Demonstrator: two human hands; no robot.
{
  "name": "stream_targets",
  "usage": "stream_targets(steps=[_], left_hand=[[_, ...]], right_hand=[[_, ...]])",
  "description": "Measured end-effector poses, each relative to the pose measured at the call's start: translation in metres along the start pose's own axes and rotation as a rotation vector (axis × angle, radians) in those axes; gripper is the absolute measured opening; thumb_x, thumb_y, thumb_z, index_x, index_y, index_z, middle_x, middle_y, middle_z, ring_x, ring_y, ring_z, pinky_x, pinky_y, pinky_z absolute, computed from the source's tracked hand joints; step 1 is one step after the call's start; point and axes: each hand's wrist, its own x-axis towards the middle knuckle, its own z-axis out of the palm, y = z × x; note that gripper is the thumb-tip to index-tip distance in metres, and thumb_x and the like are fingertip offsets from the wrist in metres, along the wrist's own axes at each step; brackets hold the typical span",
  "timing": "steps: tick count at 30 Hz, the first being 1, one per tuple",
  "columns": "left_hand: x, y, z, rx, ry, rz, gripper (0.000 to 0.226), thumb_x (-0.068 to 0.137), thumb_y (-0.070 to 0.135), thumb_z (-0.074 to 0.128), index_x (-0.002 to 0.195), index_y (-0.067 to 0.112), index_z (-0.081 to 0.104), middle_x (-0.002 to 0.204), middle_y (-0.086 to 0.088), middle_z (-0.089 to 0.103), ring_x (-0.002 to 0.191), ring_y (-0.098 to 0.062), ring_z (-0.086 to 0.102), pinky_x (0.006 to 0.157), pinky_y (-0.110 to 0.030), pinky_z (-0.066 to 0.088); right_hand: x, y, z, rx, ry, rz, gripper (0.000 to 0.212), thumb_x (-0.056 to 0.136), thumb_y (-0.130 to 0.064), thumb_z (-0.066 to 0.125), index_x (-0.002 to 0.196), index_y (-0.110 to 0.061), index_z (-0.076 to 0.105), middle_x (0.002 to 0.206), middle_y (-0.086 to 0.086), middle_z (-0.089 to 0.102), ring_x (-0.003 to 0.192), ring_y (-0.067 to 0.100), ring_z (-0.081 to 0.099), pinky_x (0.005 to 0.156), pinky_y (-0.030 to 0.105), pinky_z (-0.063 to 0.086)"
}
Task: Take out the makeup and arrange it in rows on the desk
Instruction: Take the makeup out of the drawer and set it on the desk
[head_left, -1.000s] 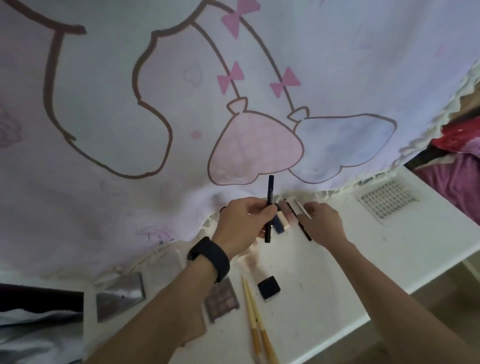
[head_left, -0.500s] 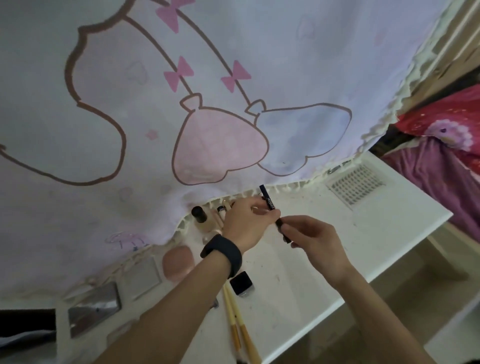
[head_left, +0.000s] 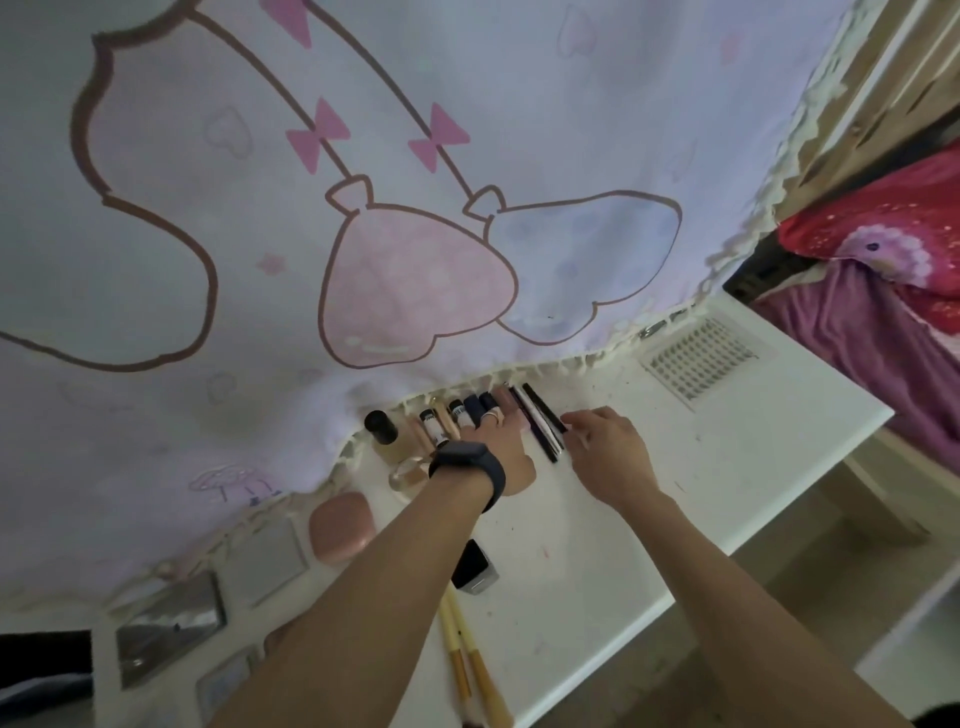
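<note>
— Where is the black pen (head_left: 544, 409)?
— On the desk (head_left: 701, 467), right end of the row, long axis pointing away toward the curtain (head_left: 519, 130) hem. The right hand (head_left: 610, 454) is nearer, fingertips at its near end; pinching or just touching, I cannot tell.
— And the left hand (head_left: 496, 441)?
— Flat, fingers straight on the tubes (head_left: 431, 428). Half a second ago both hands held that pen aloft

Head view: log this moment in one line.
step: arrange makeup row | left hand: flat on small tubes | right hand: fingertips at black pens, grip unclear
</note>
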Motion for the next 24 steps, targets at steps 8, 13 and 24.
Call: stream_targets(steps=[8, 13, 24], left_hand=[[0.002, -0.005, 0.004, 0.082, 0.060, 0.007, 0.068, 0.097, 0.032, 0.044, 0.158, 0.022, 0.016, 0.159, -0.005, 0.023, 0.126, -0.035, 0.046, 0.095, -0.043, 0.050], [-0.014, 0.005, -0.014, 0.073, 0.114, 0.029, 0.047, 0.096, 0.029, 0.045, 0.142, 0.019, 0.046, 0.146, -0.011, 0.037, 0.125, -0.036, 0.045, 0.099, -0.047, 0.047], [-0.076, 0.121, 0.046, 0.109, 0.356, 0.363, 0.054, 0.102, 0.034, 0.043, 0.152, 0.020, 0.032, 0.160, -0.007, 0.027, 0.147, -0.027, 0.023, 0.116, -0.042, 0.031]], right_hand=[[-0.010, -0.004, -0.007, 0.010, -0.087, -0.052, 0.035, 0.099, -0.024, 0.053, 0.133, -0.029, 0.063, 0.134, 0.000, 0.060, 0.119, 0.025, 0.054, 0.100, 0.030, 0.041], [-0.049, 0.013, -0.044, 0.229, 0.009, 0.036, 0.029, 0.098, -0.023, 0.058, 0.126, -0.028, 0.067, 0.125, -0.010, 0.065, 0.100, 0.006, 0.059, 0.091, 0.020, 0.042], [-0.210, 0.142, -0.070, 0.208, 0.463, 0.499, 0.049, 0.090, -0.029, 0.069, 0.136, -0.019, 0.053, 0.147, 0.007, 0.042, 0.134, 0.031, 0.034, 0.111, 0.047, 0.034]])
